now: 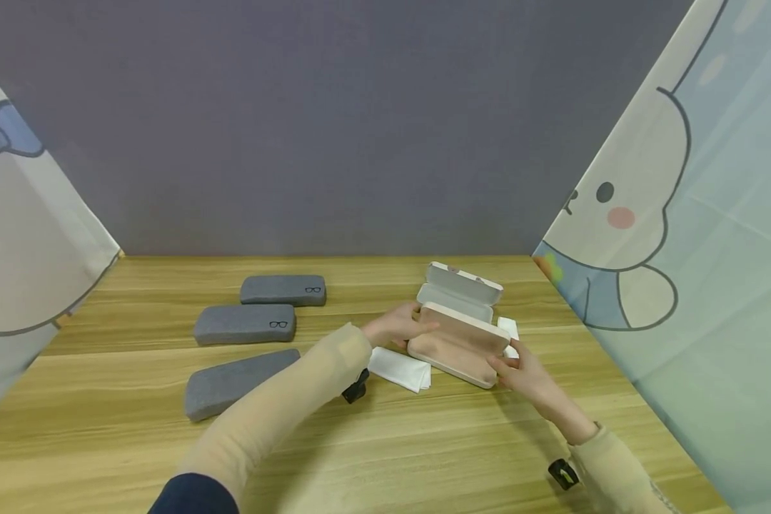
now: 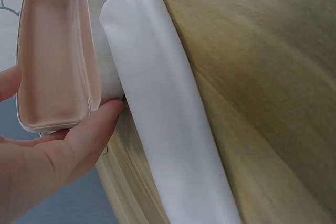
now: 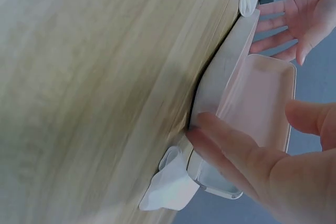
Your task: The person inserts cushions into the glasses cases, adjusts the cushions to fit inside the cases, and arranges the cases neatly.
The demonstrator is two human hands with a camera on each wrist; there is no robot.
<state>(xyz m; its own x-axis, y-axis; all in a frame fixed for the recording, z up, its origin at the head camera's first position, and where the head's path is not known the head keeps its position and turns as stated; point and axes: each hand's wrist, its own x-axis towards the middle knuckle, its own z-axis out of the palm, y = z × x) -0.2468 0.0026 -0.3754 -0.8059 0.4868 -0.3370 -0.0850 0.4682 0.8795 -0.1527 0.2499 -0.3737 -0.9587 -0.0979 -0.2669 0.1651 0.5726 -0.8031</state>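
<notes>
An open glasses case with a pink lining lies at the right of the table, its lid raised at the back. At its left end is my left hand, fingertips on the end of the base in the left wrist view; the right wrist view shows its fingers straight and spread. My right hand is at the opposite end, with extended fingers against the base and the thumb apart by the lid. Right behind stands another open case, lined in light grey. Folded white cloths lie beside the pink-lined case, one at each end.
Three closed grey glasses cases lie at the left: one at the back, one in the middle and one in front, partly behind my left sleeve. A grey wall rises behind the wooden table, with printed curtains on both sides.
</notes>
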